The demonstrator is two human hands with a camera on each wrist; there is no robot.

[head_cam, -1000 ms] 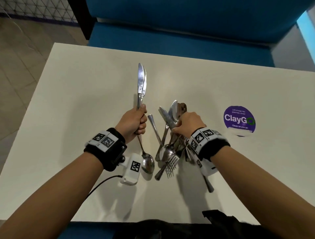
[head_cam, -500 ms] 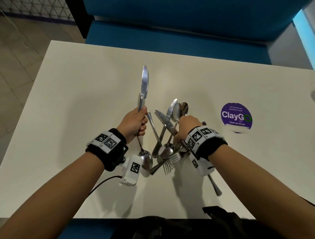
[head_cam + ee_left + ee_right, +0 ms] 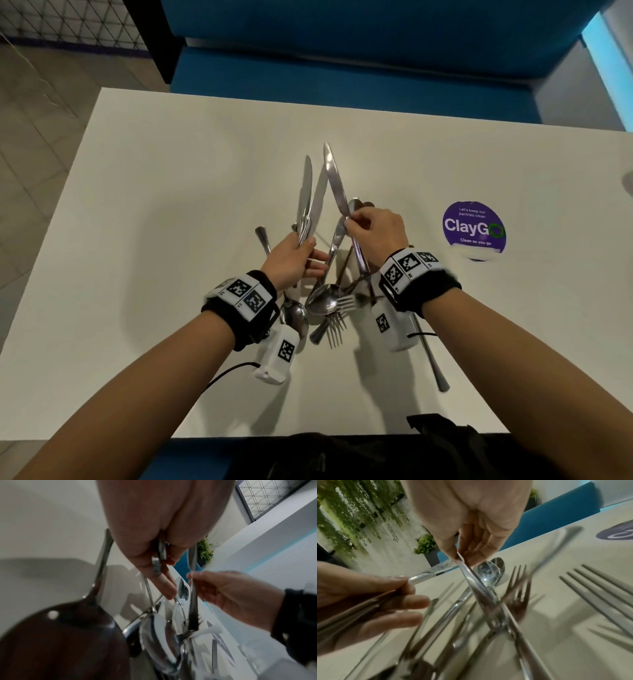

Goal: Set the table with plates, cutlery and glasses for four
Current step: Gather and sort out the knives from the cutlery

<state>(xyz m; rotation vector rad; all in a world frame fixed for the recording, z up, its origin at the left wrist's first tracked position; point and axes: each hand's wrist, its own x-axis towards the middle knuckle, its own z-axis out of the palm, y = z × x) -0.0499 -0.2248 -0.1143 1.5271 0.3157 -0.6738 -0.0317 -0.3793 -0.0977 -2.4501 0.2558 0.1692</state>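
My left hand holds two knives upright by their handles, and a spoon hangs bowl-down below the same hand. My right hand grips a mixed bundle of spoons and forks above the white table. Its thumb and fingertips also pinch a third knife, blade up and leaning toward the left hand's knives. In the right wrist view that knife crosses over a fork. The left wrist view shows the knife handles between my left fingers.
A round purple ClayGo sticker lies on the table to the right of my hands. A blue bench runs along the far edge. One long handle of the bundle sticks out under my right wrist.
My right hand has drawn a knife up out of its bundle and tilted it toward the left hand. The left hand's lower fingers have loosened and its knives lean right.
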